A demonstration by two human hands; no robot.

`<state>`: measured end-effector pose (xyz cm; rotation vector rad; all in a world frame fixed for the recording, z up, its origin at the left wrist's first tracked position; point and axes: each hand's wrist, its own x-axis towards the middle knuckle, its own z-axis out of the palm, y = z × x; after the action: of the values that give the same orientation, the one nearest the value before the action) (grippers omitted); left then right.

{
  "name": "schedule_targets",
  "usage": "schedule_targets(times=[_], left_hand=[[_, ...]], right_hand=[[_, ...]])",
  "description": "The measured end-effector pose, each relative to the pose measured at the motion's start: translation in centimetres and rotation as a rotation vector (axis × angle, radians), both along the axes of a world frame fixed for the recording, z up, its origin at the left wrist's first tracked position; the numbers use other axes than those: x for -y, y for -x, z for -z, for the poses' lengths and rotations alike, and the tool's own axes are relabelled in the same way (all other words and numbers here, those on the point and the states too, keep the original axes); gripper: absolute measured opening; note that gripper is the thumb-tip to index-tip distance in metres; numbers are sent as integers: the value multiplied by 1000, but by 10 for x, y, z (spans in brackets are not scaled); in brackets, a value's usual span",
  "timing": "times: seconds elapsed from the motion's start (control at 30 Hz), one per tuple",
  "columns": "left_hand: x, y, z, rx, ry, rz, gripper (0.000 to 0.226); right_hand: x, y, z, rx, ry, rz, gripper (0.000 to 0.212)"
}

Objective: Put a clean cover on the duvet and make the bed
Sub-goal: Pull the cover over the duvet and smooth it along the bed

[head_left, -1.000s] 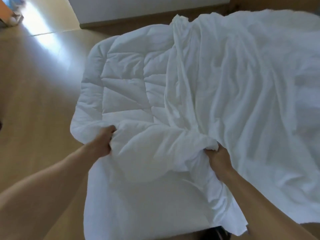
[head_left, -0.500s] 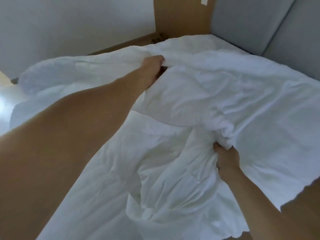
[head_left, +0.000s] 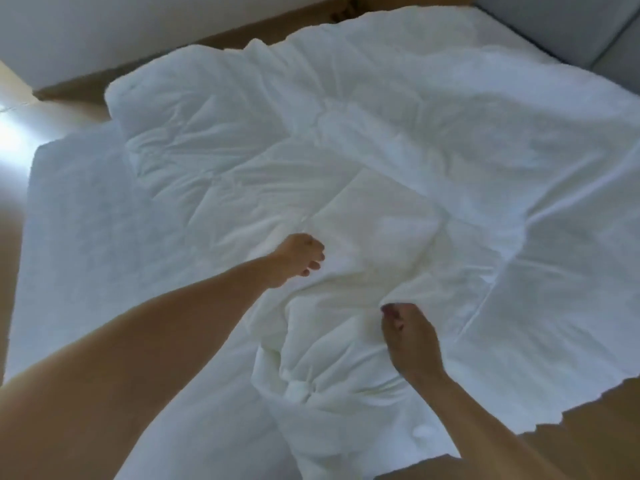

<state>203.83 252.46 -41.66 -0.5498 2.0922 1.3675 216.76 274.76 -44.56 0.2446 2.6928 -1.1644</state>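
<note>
White cloth everywhere, twisted into a wad (head_left: pixel 298 386) nearest, at 6 o'clock of the view and at 8 o'clock of the right grip (head_left: pixel 410 344); whether duvet or cover, impossible to tell. Right grip closed, apparently pinching a raised hem of the cover (head_left: pixel 519 188), fingertips (head_left: pixel 389 311) tucked under the fold. Cover fanning away from that pinch toward 1 and 3 o'clock, across the right half of the bed (head_left: pixel 79 244). Left grip (head_left: pixel 298 258) farther out, at 10 o'clock of the right one, fingers loosely curled and holding nothing, on or just above the cloth; contact hard to tell. Duvet (head_left: pixel 225 143), quilted and puffy, lying beyond the left grip from 11 to 1 o'clock, partly under the cover, with its far left corner bare at 11 o'clock.

Likely step: feeding the duvet into the cover. To do it well:
- Keep the hem lifted with the right grip, holding the mouth open.
- Take a duvet corner with the left grip, not a mid-panel.
- Run it inside to the matching cover corner.
- Clear the wad first to avoid locking in a twist.
- Shake only after seating both corners.

Farthest: grey headboard (head_left: pixel 620 32) at 1 o'clock, wall (head_left: pixel 104 26) at 11, floor (head_left: pixel 10 278) at 9.
</note>
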Motion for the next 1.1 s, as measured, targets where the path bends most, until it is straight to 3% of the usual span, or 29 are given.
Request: schedule_targets(times=[0.13, 0.27, 0.4, 0.5, 0.63, 0.73, 0.8, 0.9, 0.97, 1.1], left_hand=[[90, -86, 47, 107, 243, 144, 8], [121, -141, 73, 101, 336, 449, 27], [131, -171, 93, -10, 393, 776, 45], [129, -180, 97, -199, 416, 1008, 64], [119, -163, 75, -366, 342, 912, 79], [107, -143, 49, -349, 243, 874, 80], [95, -132, 34, -310, 152, 851, 69], [76, -125, 27, -234, 85, 878, 32], [72, -132, 37, -200, 106, 868, 21], [67, -164, 60, -343, 158, 779, 39]], right_hand=[[96, -27, 15, 177, -71, -451, 28], [157, -63, 47, 354, -470, -726, 25], [174, -87, 57, 536, -537, -754, 28], [169, -76, 22, 355, -510, -688, 26], [148, -61, -45, 182, -411, -649, 29], [130, -53, -80, 149, -212, -541, 33], [122, -49, -90, 148, -99, -460, 45], [110, -41, -89, 219, 19, -385, 47], [103, -32, -85, 259, -96, -423, 47], [112, 0, -78, 125, -424, -512, 27]])
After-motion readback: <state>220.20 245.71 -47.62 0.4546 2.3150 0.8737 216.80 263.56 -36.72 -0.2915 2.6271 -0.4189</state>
